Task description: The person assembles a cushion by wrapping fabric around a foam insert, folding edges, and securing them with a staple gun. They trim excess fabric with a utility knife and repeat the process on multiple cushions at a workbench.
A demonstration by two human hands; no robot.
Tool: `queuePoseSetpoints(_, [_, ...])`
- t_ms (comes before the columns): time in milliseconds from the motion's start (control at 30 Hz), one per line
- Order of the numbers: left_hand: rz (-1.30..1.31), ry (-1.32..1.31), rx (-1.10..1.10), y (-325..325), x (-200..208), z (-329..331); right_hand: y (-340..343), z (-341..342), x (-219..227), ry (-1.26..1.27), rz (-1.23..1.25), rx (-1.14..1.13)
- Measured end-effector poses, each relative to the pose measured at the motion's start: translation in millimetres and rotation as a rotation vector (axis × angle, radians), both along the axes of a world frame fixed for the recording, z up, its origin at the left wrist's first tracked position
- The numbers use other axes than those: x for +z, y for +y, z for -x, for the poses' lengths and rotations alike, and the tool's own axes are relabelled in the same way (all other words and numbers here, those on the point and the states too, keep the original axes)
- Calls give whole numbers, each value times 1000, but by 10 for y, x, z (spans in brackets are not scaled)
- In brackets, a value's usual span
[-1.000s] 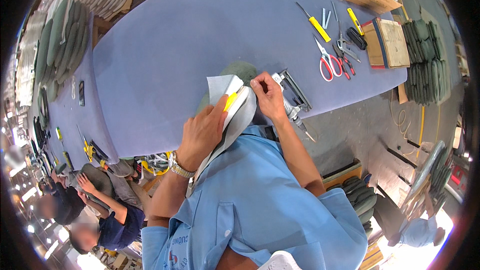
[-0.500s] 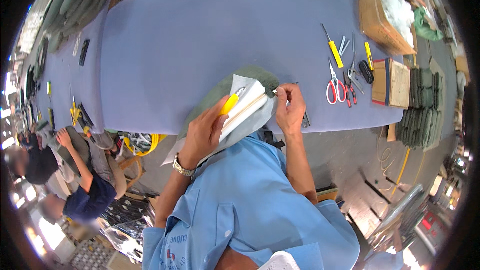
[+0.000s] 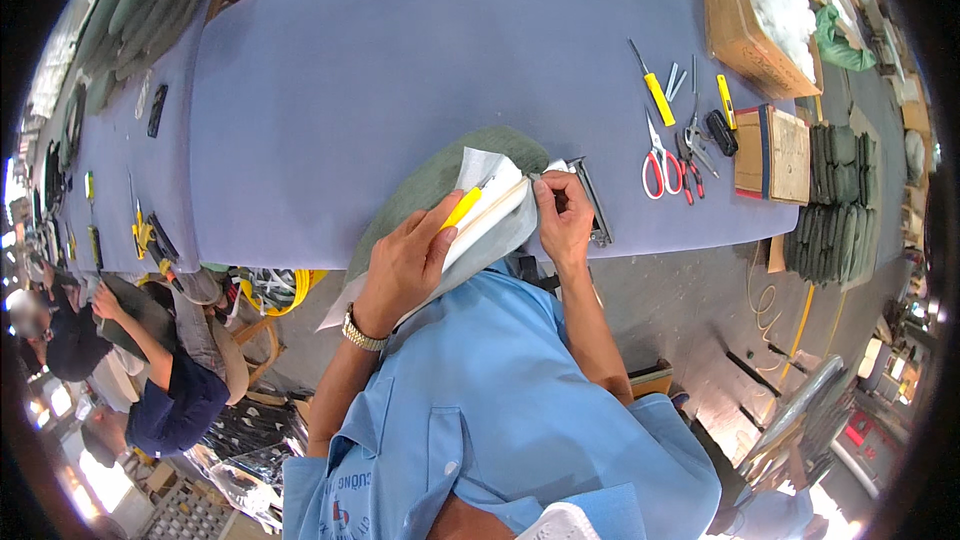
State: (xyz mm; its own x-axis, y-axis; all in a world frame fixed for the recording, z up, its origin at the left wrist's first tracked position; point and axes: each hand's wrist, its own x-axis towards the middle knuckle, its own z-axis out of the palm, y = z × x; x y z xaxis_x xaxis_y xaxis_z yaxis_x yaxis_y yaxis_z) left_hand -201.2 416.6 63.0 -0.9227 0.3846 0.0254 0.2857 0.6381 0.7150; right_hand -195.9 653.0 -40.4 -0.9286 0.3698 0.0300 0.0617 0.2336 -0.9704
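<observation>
A dark green fabric cushion cover [image 3: 425,188] lies at the table's near edge, its white-grey lining [image 3: 500,230] folded open around a long white padded strip [image 3: 492,198]. My left hand [image 3: 408,258] is closed around a yellow-handled tool [image 3: 462,208] with a short metal tip, and rests on the white strip. At the right end of the cover, my right hand [image 3: 563,215] pinches the edge of the lining between thumb and fingers. Just beyond that hand lies a dark metal tool [image 3: 594,202], partly hidden by it.
Red-handled scissors [image 3: 660,165], red pliers [image 3: 688,175], a yellow-handled spike [image 3: 658,98] and a yellow cutter [image 3: 726,102] lie on the right. Boxes [image 3: 765,35] stand behind them, one holding white stuffing. At left, another person in dark clothing [image 3: 180,395] works.
My right hand has shifted slightly left and inward along the lining's edge, uncovering more of the dark metal tool. My left hand keeps its hold on the yellow-handled tool.
</observation>
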Motion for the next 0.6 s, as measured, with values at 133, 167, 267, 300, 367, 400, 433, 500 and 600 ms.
queuePoseSetpoints(133, [45, -16, -76, 134, 157, 133, -72, -18, 60, 145, -75, 12])
queuePoseSetpoints(167, [62, 26, -91, 173, 134, 161, -67, 2, 74, 201, -188, 30])
queuePoseSetpoints(267, [169, 48, -149, 254, 121, 247, -98, 15, 126, 221, -331, 31])
queuePoseSetpoints(300, [214, 38, -169, 274, 121, 276, -119, 6, 132, 199, -315, 24])
queuePoseSetpoints(367, [246, 38, -180, 299, 108, 306, -122, -3, 147, 179, -317, 29])
queuePoseSetpoints(400, [262, 38, -184, 307, 105, 321, -115, 1, 156, 181, -335, 36])
queuePoseSetpoints(433, [274, 42, -190, 318, 109, 332, -104, 1, 160, 183, -353, 45])
queuePoseSetpoints(500, [296, 51, -200, 334, 119, 350, -80, 7, 153, 184, -362, 58])
queuePoseSetpoints(600, [368, 49, -219, 358, 226, 302, -81, -40, 186, 197, -348, 76])
